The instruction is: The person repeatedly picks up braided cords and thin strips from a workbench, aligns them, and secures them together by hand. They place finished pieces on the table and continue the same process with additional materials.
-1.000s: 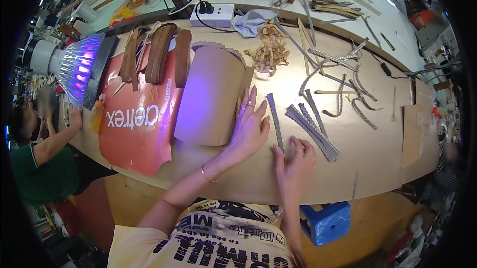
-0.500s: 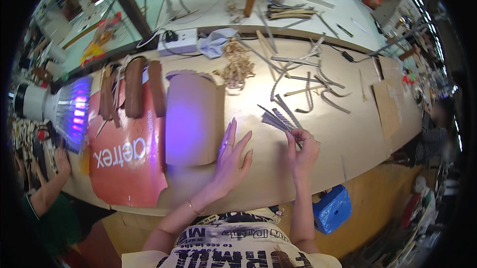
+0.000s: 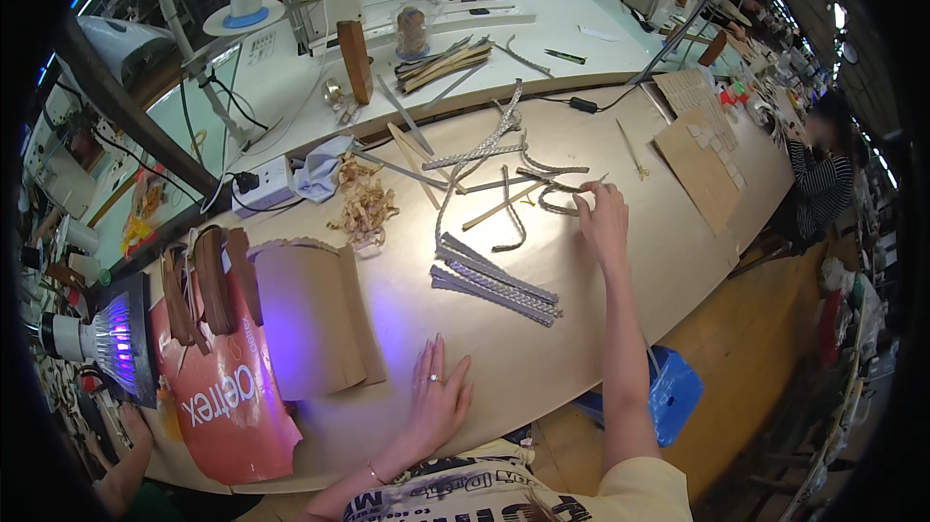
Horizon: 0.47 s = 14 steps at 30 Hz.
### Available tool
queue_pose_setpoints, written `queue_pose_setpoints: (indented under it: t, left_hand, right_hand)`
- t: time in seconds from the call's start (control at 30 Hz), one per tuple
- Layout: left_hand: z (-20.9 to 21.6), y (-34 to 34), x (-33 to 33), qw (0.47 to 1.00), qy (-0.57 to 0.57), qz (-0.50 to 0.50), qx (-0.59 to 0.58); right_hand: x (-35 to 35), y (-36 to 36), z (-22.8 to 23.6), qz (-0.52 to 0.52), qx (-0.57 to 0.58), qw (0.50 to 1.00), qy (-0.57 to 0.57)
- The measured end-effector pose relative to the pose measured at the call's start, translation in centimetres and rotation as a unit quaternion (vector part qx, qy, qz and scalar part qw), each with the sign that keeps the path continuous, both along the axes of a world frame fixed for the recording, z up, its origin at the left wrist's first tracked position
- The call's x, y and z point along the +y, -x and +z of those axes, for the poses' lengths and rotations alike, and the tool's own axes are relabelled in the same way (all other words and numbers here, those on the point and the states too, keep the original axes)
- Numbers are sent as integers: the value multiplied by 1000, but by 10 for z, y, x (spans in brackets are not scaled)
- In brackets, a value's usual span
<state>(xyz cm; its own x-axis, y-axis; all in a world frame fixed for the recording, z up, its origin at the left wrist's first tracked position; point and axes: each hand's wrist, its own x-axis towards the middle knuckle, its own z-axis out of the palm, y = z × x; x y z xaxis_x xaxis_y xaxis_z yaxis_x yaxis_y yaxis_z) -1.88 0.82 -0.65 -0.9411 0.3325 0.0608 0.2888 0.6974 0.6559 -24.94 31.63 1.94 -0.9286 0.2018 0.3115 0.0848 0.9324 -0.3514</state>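
Observation:
My right hand (image 3: 604,222) reaches over the right middle of the table, fingers pinched at the end of a dark grey braided strap (image 3: 556,208). Palm down near the front edge, my left hand (image 3: 441,396) rests with its fingers apart and holds nothing. Between the hands lies a small group of grey strips (image 3: 492,282), flat and braided, side by side. Other loose braided straps (image 3: 484,154) are strewn behind them, partly crossing each other.
Left of my left hand are curved brown sheets (image 3: 308,323), a red sheet (image 3: 228,415) with brown strips (image 3: 215,285), and a glowing lamp (image 3: 114,338). Curled scraps (image 3: 363,202) lie behind. Cardboard (image 3: 697,168) is at right, a blue stool (image 3: 673,396) below the edge.
My right hand has let go of the grey strips, which now lie on the table, and has moved farther out to the loose straps. The view has shifted to the right.

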Motion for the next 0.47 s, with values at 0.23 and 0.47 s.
queue_pose_setpoints:
  t: [0.23, 0.47]
  left_hand:
    - [-4, 0, 3, 999, 19, 30, 6]
    - [-15, -10, -4, 998, -59, 21, 22]
  right_hand:
    - [10, 66, -22, 75, 38, 991, -100]
    - [-2, 42, -13, 174, 166, 960, -143]
